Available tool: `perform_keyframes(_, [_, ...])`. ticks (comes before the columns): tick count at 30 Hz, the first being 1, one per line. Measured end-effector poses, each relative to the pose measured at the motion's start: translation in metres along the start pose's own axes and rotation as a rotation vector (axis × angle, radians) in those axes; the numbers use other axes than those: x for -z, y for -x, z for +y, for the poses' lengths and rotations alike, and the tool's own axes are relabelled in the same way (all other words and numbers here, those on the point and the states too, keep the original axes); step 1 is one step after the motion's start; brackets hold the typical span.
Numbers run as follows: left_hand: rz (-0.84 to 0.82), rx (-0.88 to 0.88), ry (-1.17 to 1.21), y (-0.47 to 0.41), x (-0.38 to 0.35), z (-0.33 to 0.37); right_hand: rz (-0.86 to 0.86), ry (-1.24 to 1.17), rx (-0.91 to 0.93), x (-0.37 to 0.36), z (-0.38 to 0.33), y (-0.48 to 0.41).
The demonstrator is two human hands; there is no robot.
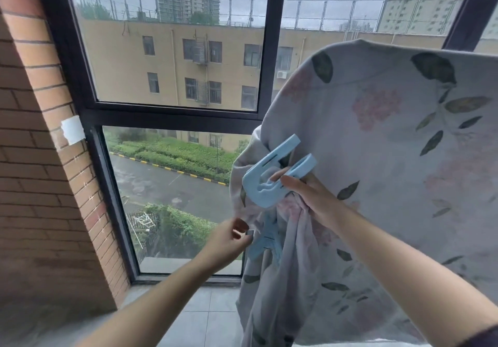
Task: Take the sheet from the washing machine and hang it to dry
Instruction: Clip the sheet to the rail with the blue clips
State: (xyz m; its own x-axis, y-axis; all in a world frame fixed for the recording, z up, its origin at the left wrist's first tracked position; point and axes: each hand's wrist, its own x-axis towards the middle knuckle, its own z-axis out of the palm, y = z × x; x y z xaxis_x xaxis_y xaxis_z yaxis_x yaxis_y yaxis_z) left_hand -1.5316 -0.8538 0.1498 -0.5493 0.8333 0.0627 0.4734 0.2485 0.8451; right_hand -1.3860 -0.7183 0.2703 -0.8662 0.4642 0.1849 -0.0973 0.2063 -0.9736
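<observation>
Sheet (pixel 390 144): hangs on the right; what holds it up is hidden.
Right hand (pixel 310 195): our fingers grip the blue clip (pixel 269 185).
Left hand (pixel 229 241): fingers curled at a half-hidden lower clip (pixel 265 243); we cannot tell the hold.

Brick wall (pixel 32 158) beside dark-framed window (pixel 172 116)

At left a wall (pixel 40 158), at right the sheet (pixel 377 158) before the window (pixel 177 50), a clip (pixel 260 186) against the sheet.
</observation>
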Motion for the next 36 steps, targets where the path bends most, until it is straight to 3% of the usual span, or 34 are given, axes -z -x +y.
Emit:
perform_keyframes(7, [0.081, 0.031, -0.271, 0.001, -0.045, 0.014, 0.021, -0.024, -0.021, 0.001, 0.006, 0.001])
perform_keyframes(22, [0.123, 0.179, -0.356, 0.005, -0.055, 0.012, 0.096, -0.098, -0.044, -0.003, 0.021, 0.009])
perform_keyframes(36, [0.147, -0.106, -0.405, 0.021, -0.001, 0.028, 0.099, -0.159, -0.039, -0.001, 0.026, 0.009])
